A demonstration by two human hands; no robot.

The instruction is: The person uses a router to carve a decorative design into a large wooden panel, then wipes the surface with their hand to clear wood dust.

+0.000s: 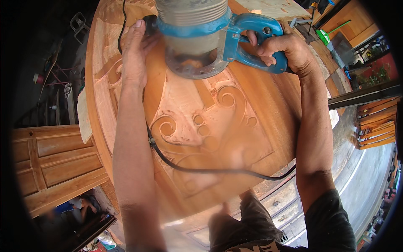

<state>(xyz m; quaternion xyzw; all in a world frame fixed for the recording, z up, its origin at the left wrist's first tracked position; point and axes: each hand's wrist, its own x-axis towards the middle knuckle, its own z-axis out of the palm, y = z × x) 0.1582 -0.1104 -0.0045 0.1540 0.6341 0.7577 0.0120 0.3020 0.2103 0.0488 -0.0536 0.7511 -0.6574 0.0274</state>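
Note:
A large blue and grey wood router point(191, 30) stands on a carved wooden panel point(268, 101) at the top middle. Its round metal base rests on the wood, with a dark opening showing above the plate. My right hand point(291, 49) is closed round the blue loop handle at the router's right. At its left side, my left hand point(135, 52) curls about the black knob point(150, 25), its fingers partly hidden. Recessed scrolls and small circles point(201, 125) are cut into the panel between my forearms. The bit is not plainly visible.
A black power cord point(218, 170) sags across the near part of the panel. Panelled wooden doors point(63, 151) lie at the left, with another person point(84, 208) low beside them. Wooden slats point(378, 124) stand at the right, and a green broom point(323, 37) farther back.

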